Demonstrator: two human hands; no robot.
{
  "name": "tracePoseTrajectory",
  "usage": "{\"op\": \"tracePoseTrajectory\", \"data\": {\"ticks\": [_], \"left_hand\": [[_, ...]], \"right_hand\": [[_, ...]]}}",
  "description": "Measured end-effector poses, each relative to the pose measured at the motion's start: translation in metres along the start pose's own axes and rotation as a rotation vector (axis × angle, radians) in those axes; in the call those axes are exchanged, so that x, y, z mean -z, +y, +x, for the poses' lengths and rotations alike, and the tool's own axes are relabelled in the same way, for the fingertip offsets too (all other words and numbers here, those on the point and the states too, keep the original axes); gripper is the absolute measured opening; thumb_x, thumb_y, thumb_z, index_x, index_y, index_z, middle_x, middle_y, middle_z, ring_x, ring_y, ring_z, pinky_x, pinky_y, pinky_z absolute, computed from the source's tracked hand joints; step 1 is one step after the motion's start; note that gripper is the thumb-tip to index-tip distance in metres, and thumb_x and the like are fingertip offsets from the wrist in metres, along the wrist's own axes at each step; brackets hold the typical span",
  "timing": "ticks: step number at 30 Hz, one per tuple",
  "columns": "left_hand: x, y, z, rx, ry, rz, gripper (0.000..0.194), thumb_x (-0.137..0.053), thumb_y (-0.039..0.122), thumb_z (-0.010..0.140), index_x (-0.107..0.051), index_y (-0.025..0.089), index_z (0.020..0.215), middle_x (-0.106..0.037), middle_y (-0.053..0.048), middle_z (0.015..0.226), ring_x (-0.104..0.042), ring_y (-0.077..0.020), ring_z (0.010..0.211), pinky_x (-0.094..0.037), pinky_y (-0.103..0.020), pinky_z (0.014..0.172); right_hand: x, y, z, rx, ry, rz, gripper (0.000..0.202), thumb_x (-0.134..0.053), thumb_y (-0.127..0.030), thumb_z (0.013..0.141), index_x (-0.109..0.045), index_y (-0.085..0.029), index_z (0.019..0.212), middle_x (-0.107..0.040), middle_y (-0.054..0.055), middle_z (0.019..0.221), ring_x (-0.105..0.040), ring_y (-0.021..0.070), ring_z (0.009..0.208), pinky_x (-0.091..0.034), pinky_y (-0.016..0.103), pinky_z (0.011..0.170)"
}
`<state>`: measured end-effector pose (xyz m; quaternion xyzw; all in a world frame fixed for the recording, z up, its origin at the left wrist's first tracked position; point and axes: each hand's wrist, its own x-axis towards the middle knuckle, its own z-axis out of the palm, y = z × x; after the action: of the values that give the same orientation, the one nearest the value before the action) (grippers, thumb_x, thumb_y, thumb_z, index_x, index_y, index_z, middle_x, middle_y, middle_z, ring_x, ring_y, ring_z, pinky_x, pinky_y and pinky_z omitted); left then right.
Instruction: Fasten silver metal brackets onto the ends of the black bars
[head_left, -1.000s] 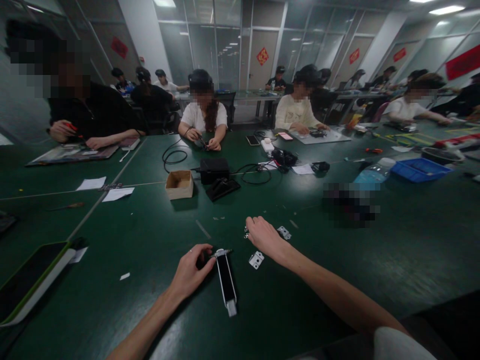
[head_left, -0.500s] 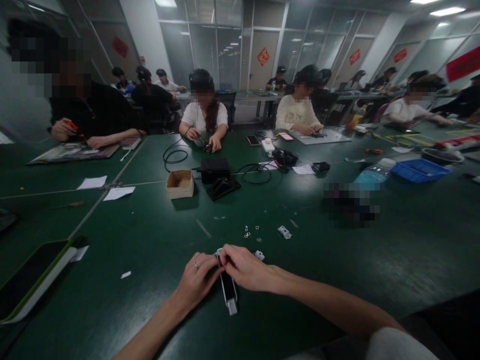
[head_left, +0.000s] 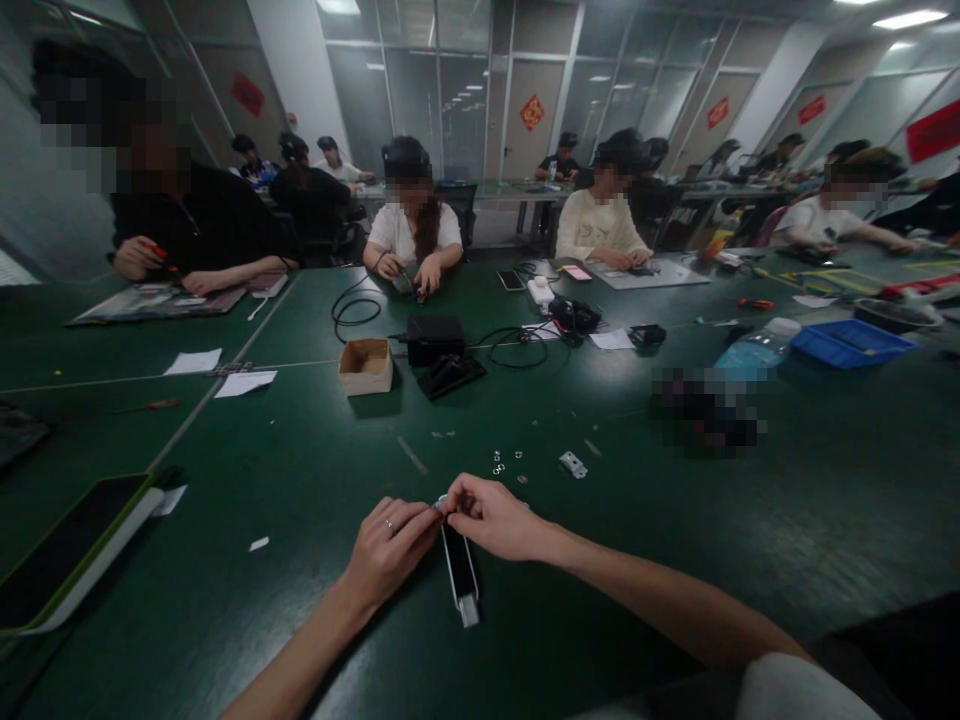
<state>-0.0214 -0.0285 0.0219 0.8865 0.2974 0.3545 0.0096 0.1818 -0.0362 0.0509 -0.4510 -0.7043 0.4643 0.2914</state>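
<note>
A slim black device with white edges [head_left: 461,560] lies on the green table, its pale grey tab pointing towards me. My left hand [head_left: 394,550] pinches its far end from the left; a ring shows on one finger. My right hand [head_left: 495,515] is closed at the same end, thumb and fingertips pressed together. Whatever small part the right fingers hold is hidden. Several small metal rings [head_left: 501,467] are scattered just beyond the hands. To their right lies a small white bracket-like piece [head_left: 574,465].
A cardboard box [head_left: 366,368] stands beyond the hands, beside a black box with a cable [head_left: 435,340]. A green-edged tablet-like device [head_left: 75,550] lies at left. On the right are a bottle [head_left: 757,345] and a blue tray [head_left: 855,343]. Co-workers sit across the table.
My right hand has lifted and turned slightly at the device's far end, now covering most of a white piece beside it. The left hand stays at that end. The view has shifted slightly.
</note>
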Motion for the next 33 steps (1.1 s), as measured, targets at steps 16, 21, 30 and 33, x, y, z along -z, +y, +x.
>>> {"op": "tracePoseTrajectory", "data": {"ticks": [16, 21, 30, 33], "left_hand": [[0.011, -0.016, 0.003, 0.452, -0.28, -0.176, 0.023, -0.05, 0.032, 0.085, -0.069, 0.021, 0.093, -0.071, -0.003, 0.084, -0.064, -0.0172, 0.071, -0.051, -0.027, 0.067], [0.012, -0.01, 0.009, 0.549, -0.344, -0.252, 0.023, -0.051, 0.032, 0.083, -0.07, 0.022, 0.091, -0.071, 0.0, 0.079, -0.064, -0.0169, 0.065, -0.049, -0.026, 0.061], [0.009, -0.009, 0.006, 0.597, -0.332, -0.27, 0.02, -0.054, 0.029, 0.085, -0.07, 0.021, 0.093, -0.071, 0.0, 0.08, -0.063, -0.0159, 0.066, -0.048, -0.025, 0.063], [0.01, -0.007, 0.006, 0.603, -0.321, -0.274, 0.019, -0.054, 0.028, 0.085, -0.069, 0.021, 0.094, -0.071, 0.0, 0.083, -0.063, -0.0162, 0.068, -0.048, -0.026, 0.066]], "right_hand": [[0.043, -0.016, 0.002, 0.009, -0.039, -0.84, 0.018, -0.046, -0.024, 0.092, -0.06, -0.015, 0.099, -0.063, 0.009, 0.094, -0.057, 0.0218, 0.089, -0.045, 0.034, 0.077], [0.045, -0.006, 0.004, -0.035, -0.175, -0.871, 0.021, -0.046, -0.023, 0.093, -0.062, -0.016, 0.104, -0.063, 0.009, 0.1, -0.056, 0.0215, 0.093, -0.045, 0.034, 0.079], [0.035, 0.002, 0.007, 0.038, -0.21, -0.853, 0.02, -0.047, -0.022, 0.092, -0.066, -0.016, 0.098, -0.064, 0.007, 0.094, -0.056, 0.0192, 0.086, -0.043, 0.029, 0.074], [0.034, 0.004, 0.007, 0.063, -0.21, -0.845, 0.021, -0.047, -0.023, 0.093, -0.066, -0.016, 0.097, -0.064, 0.007, 0.093, -0.055, 0.0188, 0.084, -0.042, 0.029, 0.072]]}}
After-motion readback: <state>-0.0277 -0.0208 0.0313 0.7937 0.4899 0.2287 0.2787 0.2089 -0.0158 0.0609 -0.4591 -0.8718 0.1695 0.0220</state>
